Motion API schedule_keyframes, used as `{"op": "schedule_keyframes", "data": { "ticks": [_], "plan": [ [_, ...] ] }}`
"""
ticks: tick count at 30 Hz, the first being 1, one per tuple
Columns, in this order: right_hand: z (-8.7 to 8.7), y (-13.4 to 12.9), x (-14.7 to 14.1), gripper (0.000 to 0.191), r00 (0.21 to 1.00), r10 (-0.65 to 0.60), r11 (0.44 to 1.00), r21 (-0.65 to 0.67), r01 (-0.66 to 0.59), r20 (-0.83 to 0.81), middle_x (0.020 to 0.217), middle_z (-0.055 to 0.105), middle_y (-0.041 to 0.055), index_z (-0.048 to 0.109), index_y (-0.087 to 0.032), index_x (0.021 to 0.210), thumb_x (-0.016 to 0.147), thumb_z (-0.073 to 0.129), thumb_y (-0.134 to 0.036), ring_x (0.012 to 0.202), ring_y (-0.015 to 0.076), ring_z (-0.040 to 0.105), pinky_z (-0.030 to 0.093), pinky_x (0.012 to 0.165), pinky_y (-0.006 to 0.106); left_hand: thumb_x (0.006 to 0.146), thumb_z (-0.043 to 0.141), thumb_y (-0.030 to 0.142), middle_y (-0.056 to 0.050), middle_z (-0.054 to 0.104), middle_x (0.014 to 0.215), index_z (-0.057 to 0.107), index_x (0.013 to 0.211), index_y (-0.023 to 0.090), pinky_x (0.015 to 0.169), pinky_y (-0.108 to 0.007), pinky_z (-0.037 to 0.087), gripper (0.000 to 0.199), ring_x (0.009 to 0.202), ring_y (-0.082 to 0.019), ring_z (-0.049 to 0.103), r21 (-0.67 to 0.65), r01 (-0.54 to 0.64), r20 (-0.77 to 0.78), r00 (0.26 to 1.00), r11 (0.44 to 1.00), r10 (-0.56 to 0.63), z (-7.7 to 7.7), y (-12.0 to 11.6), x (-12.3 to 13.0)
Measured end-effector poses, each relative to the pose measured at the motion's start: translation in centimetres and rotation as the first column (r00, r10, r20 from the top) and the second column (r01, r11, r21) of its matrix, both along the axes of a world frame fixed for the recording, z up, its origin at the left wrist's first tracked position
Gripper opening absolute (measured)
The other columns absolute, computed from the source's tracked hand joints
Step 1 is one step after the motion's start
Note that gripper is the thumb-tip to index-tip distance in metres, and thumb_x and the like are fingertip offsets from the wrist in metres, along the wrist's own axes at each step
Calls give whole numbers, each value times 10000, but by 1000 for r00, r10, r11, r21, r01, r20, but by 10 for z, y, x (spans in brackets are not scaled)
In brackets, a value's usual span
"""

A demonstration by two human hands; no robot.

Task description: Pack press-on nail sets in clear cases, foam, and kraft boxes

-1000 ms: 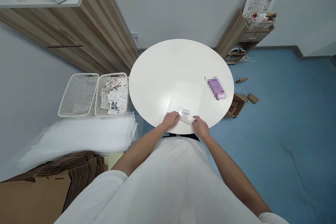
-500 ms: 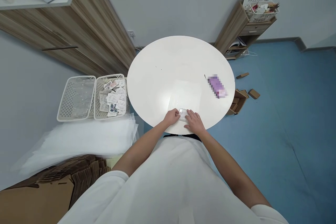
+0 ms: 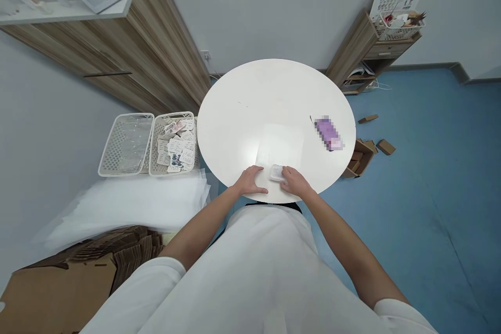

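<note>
A small, clear, rounded rectangular plastic case [image 3: 276,173] lies at the near edge of the white oval table [image 3: 270,94]. My right hand [image 3: 294,182] grips its right end between thumb and fingers. To the left of the case, my left hand [image 3: 249,179] is apart from it, thumb and fingers spread with nothing between them. What the case holds, if anything, is too faint to tell.
A blurred purple object [image 3: 327,132] lies on the table's right side. At left stand a basket of printed cards [image 3: 176,148], a basket with clear plastic [image 3: 125,146] and white sheets [image 3: 129,203]. An open cardboard box [image 3: 358,159] sits on the floor at right.
My left hand has let go of the case and moved left, its fingers opening. My right hand has shifted from lying over the case to gripping its right end. The whole view has shifted slightly.
</note>
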State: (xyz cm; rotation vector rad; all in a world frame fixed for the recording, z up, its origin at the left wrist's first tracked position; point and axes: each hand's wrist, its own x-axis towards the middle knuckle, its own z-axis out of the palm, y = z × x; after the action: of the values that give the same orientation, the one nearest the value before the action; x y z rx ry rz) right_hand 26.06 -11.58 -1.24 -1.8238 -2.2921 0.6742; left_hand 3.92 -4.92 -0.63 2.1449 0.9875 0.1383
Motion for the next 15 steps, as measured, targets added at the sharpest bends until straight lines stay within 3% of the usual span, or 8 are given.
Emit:
{"op": "schedule_keyframes", "data": {
  "ticks": [3, 6, 10, 15],
  "plan": [
    [7, -4, 1, 266, 999, 9, 996, -85, -12, -41, 930, 578, 95, 492, -156, 986, 736, 491, -247, 843, 212, 536, 423, 693, 313, 448, 704, 585, -112, 379, 1318, 324, 1287, 207, 983, -441, 256, 995, 1191, -313, 344, 97, 125, -25, 992, 987, -124, 5, -4, -4],
    [10, -8, -2, 260, 996, -15, 991, -131, 4, -82, 912, 596, 72, 508, -175, 988, 750, 487, -277, 767, 184, 553, 412, 667, 293, 568, 679, 475, -98, 414, 1298, 360, 1269, 220, 978, -442, 248, 811, 1169, -292, 377, 158, 183, -33, 983, 970, -180, 5, -6, 1],
    [10, -9, -3, 281, 977, -90, 994, -72, 77, -193, 1013, 587, 72, 522, -194, 1029, 764, 486, -281, 886, 196, 552, 424, 763, 322, 791, 477, 319, -54, 544, 1150, 497, 1130, 223, 889, -363, 361, 353, 1044, -203, 498, 137, 110, 26, 993, 984, -115, -2, -4, 14],
    [15, -6, 3, 276, 929, -181, 983, -72, 167, -321, 1026, 558, 71, 556, -216, 1036, 817, 432, -331, 903, 185, 548, 444, 781, 336, 824, 423, 298, -43, 593, 1036, 547, 1032, 207, 802, -307, 424, 258, 922, -172, 550, 89, 64, 97, 993, 994, -72, -5, 1, 23]
  ]
}}
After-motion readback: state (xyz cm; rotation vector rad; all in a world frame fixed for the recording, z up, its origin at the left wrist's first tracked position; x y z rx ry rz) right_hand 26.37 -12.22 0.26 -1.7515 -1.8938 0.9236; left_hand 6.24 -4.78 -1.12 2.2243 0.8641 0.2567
